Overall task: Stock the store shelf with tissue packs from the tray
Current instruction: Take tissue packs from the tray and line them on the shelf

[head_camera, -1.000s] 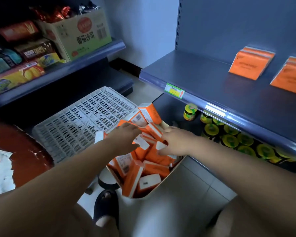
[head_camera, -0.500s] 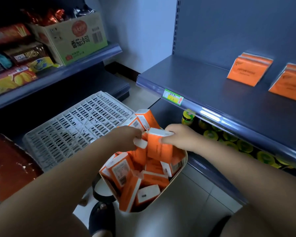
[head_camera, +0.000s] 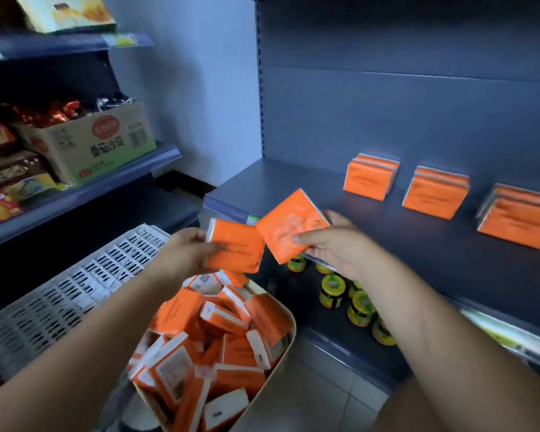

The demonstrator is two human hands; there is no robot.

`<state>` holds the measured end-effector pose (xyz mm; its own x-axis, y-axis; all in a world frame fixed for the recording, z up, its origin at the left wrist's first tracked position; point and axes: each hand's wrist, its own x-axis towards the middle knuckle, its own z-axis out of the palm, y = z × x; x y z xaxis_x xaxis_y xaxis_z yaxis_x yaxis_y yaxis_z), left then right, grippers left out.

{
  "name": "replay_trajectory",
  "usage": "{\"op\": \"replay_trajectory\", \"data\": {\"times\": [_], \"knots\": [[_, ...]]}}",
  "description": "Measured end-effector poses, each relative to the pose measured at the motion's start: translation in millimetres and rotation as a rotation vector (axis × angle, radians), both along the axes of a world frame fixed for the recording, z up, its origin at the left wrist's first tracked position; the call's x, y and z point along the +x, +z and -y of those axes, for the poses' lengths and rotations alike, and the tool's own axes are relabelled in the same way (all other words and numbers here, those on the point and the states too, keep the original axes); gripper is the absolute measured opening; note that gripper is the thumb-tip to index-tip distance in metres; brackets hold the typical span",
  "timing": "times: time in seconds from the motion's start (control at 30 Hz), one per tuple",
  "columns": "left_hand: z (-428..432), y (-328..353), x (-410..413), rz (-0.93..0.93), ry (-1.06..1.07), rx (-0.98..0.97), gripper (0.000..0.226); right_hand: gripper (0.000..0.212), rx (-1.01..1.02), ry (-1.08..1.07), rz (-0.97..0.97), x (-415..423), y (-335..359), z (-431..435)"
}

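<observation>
Your left hand grips one orange tissue pack, its fingers curled round the pack's left end with the thumb on top. Your right hand pinches a second tissue pack at its lower right corner, thumb on the face, and the pack is tilted. Both packs are in the air at twelve o'clock above the tray, just short of the shelf. Whether their near corners touch cannot be told. The tray sits low at six o'clock, heaped with loose orange packs lying every way. At two o'clock from your right hand, three stacks of packs stand tilted near the back of the shelf, apart from one another. Yellow-lidded jars stand at six o'clock under your right hand. A white slotted crate lies at nine o'clock of the tray, and a cardboard box sits at ten o'clock.
</observation>
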<state>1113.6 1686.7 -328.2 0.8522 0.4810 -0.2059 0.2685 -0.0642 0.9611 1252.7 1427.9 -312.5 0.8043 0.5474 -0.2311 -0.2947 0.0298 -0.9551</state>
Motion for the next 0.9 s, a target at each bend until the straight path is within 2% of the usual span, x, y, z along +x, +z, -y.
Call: {"op": "replay_trajectory", "data": {"times": [0.13, 0.2, 0.3, 0.4, 0.47, 0.57, 0.77, 0.9], "knots": [[55.3, 15.1, 31.8, 0.086, -0.026, -0.132, 0.02, 0.049, 0.097, -0.161, 0.021, 8.4, 31.4, 56.8], [88.7, 24.5, 49.3, 0.13, -0.048, -0.189, 0.024, 0.043, 0.13, -0.279, -0.001, 12.5, 35.9, 91.6], [140.6, 35.7, 73.5, 0.174, -0.103, -0.294, 0.035, 0.047, 0.167, -0.478, -0.03, 14.4, 36.3, 146.0], [183.0, 41.4, 86.6, 0.185, -0.167, -0.414, 0.029, 0.036, 0.25, -0.621, -0.047, 13.7, 35.6, 182.9], [209.7, 43.6, 93.4, 0.179, -0.226, -0.433, 0.029, 0.034, 0.297, -0.706, -0.047, 15.8, 35.1, 200.6], [236.5, 41.9, 105.6, 0.166, -0.302, -0.402, 0.041, 0.04, 0.335, -0.827, -0.028, 21.2, 35.1, 216.0], [274.0, 39.1, 126.5, 0.219, -0.306, -0.43, 0.052, 0.035, 0.319, -1.035, 0.099, 24.5, 35.4, 243.3], [308.8, 50.5, 136.2, 0.279, -0.271, -0.473, 0.041, 0.044, 0.352, -1.149, 0.148, 21.6, 34.1, 273.2]]}}
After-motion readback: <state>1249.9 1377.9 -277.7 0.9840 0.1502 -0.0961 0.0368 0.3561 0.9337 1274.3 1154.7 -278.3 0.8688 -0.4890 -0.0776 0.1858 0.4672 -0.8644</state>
